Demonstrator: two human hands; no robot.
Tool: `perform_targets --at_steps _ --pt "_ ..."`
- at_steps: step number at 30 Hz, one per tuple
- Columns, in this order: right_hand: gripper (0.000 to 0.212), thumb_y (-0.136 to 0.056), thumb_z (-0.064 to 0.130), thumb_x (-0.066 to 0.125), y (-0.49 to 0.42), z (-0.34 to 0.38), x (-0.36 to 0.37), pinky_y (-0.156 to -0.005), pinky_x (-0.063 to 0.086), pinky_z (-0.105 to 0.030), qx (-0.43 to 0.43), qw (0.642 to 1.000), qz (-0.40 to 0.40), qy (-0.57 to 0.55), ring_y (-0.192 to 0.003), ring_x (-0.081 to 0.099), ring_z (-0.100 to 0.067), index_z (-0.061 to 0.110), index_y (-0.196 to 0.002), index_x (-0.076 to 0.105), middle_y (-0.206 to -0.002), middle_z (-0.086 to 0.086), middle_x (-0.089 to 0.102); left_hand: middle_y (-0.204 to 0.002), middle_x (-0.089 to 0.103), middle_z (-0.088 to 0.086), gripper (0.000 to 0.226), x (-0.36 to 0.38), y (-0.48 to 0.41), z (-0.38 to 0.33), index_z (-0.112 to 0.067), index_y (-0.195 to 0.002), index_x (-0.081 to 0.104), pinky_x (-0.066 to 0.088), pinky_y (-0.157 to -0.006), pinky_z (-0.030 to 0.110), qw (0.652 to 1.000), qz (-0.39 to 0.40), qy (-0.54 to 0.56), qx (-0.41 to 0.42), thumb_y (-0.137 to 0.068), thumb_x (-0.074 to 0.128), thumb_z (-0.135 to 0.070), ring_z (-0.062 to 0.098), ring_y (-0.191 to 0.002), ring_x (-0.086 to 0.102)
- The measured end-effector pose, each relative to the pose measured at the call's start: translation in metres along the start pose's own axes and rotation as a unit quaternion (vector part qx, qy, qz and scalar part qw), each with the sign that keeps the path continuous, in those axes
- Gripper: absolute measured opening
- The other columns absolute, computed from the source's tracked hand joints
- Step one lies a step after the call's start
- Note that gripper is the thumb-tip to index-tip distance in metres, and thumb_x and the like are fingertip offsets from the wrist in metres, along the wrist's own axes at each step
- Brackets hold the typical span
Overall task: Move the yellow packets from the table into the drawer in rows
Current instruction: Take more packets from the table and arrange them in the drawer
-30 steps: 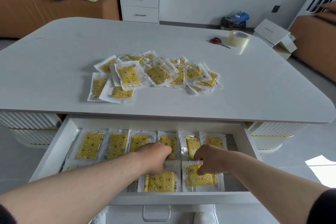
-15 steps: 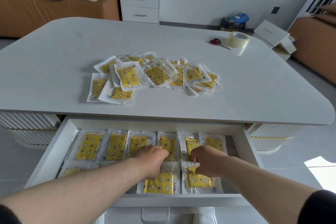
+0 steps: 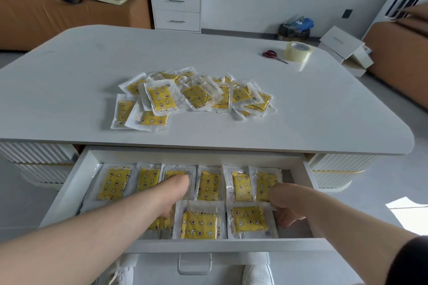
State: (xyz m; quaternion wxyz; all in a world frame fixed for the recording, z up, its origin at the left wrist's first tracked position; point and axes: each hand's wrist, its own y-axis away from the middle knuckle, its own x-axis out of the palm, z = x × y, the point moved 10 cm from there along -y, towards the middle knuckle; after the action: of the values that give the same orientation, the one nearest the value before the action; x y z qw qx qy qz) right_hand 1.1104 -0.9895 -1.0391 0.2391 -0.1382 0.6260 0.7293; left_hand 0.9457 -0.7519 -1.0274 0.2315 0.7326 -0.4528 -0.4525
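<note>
A loose heap of yellow packets (image 3: pixel 194 97) lies on the white table (image 3: pixel 69 81). Below it the drawer (image 3: pixel 69 192) stands pulled out. Its back row holds several packets (image 3: pixel 209 184) side by side. In the front row lie a middle packet (image 3: pixel 199 223) and a right packet (image 3: pixel 249 218). My left hand (image 3: pixel 172 194) reaches down onto a further front-row packet (image 3: pixel 158 224) to their left; its fingertips are hidden. My right hand (image 3: pixel 286 205) hovers at the right packet's right edge, fingers loosely curled, holding nothing.
Red scissors (image 3: pixel 273 55) and a roll of clear tape (image 3: pixel 297 51) sit at the table's far right. A small white cabinet (image 3: pixel 177 6) stands behind the table. The drawer's handle (image 3: pixel 194 264) and my white shoes (image 3: pixel 257 271) show below.
Both hands have spread apart: the left moved left off the middle front packet, the right moved right off the right front packet. Both packets now lie flat and uncovered.
</note>
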Motion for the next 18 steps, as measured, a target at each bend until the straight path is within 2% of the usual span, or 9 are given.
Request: perform_targets --at_steps 2,5,9,11,12,13,14,16,18 --pt "0.042 -0.099 0.001 0.034 -0.003 -0.006 0.006 -0.109 0.043 -0.046 0.035 0.999 0.012 -0.023 -0.132 0.05 -0.037 -0.011 -0.138 0.045 -0.137 -0.024 0.056 -0.155 0.025 0.028 0.06 0.01 -0.007 0.006 -0.008 -0.154 0.014 0.03 -0.114 0.055 1.0 0.023 -0.011 -0.015 -0.103 0.028 -0.035 0.045 -0.138 0.033" --pt "0.039 -0.1 0.003 0.031 -0.002 -0.007 0.013 -0.11 0.042 -0.046 0.047 0.998 0.033 -0.032 -0.125 0.054 -0.037 -0.008 -0.131 0.051 -0.119 -0.023 0.061 -0.156 0.023 0.028 0.062 0.018 -0.002 0.014 -0.005 -0.154 0.012 0.028 -0.114 0.056 0.998 0.036 0.003 -0.055 -0.103 0.026 -0.038 0.045 -0.139 0.031" --pt "0.041 -0.1 0.004 0.033 0.0 -0.003 0.007 -0.105 0.048 -0.045 0.027 1.0 0.01 0.01 -0.126 0.056 -0.038 -0.011 -0.136 0.047 -0.135 -0.026 0.057 -0.152 0.03 0.029 0.061 0.017 0.003 0.015 -0.002 -0.152 0.017 0.037 -0.11 0.052 0.995 0.045 0.04 -0.077 -0.103 0.03 -0.035 0.044 -0.134 0.04" --pt "0.038 -0.099 0.006 0.039 0.002 0.005 -0.002 -0.099 0.052 -0.04 0.002 0.998 -0.032 0.056 -0.121 0.06 -0.036 -0.008 -0.132 0.053 -0.129 -0.023 0.061 -0.146 0.042 0.025 0.052 0.01 0.005 0.001 -0.002 -0.147 0.031 0.051 -0.092 0.039 0.998 0.012 -0.063 -0.016 -0.101 0.034 -0.026 0.033 -0.112 0.057" --pt "0.037 -0.098 0.01 0.044 0.004 0.017 -0.009 -0.096 0.053 -0.037 -0.043 0.99 -0.071 0.113 -0.118 0.061 -0.034 -0.004 -0.129 0.056 -0.126 -0.02 0.063 -0.141 0.049 0.02 0.047 0.003 0.004 -0.01 -0.005 -0.142 0.04 0.052 -0.081 0.031 0.987 -0.028 -0.152 0.035 -0.098 0.037 -0.02 0.025 -0.099 0.059" --pt "0.035 -0.096 0.014 0.047 0.007 0.033 -0.014 -0.091 0.052 -0.035 -0.101 0.972 -0.114 0.178 -0.115 0.062 -0.032 0.001 -0.126 0.059 -0.123 -0.017 0.064 -0.138 0.053 0.014 0.043 -0.002 0.005 -0.024 -0.008 -0.137 0.047 0.051 -0.079 0.028 0.962 -0.078 -0.241 0.1 -0.096 0.04 -0.018 0.02 -0.097 0.058" --pt "0.034 -0.095 0.016 0.049 0.009 0.046 -0.012 -0.088 0.052 -0.033 -0.151 0.955 -0.136 0.216 -0.113 0.062 -0.03 0.006 -0.125 0.06 -0.122 -0.014 0.063 -0.136 0.053 0.008 0.039 0.002 0.007 -0.035 -0.011 -0.132 0.051 0.05 -0.087 0.029 0.939 -0.093 -0.287 0.163 -0.095 0.042 -0.02 0.019 -0.105 0.056" --pt "0.042 -0.093 0.01 0.047 0.01 0.06 0.006 -0.092 0.052 -0.029 -0.22 0.936 -0.118 0.249 -0.117 0.059 -0.024 0.017 -0.134 0.055 -0.134 -0.007 0.057 -0.137 0.048 0.001 0.034 0.026 0.007 -0.038 -0.015 -0.127 0.054 0.04 -0.107 0.036 0.907 -0.033 -0.341 0.245 -0.098 0.043 -0.027 0.019 -0.124 0.047" --pt "0.062 -0.089 0.0 0.047 0.012 0.066 0.028 -0.102 0.048 -0.03 -0.253 0.928 -0.07 0.265 -0.132 0.048 -0.023 0.026 -0.145 0.046 -0.149 0.001 0.045 -0.136 0.045 -0.001 0.032 0.049 0.005 -0.027 -0.018 -0.127 0.053 0.034 -0.112 0.039 0.884 0.043 -0.386 0.261 -0.099 0.043 -0.029 0.019 -0.13 0.041"
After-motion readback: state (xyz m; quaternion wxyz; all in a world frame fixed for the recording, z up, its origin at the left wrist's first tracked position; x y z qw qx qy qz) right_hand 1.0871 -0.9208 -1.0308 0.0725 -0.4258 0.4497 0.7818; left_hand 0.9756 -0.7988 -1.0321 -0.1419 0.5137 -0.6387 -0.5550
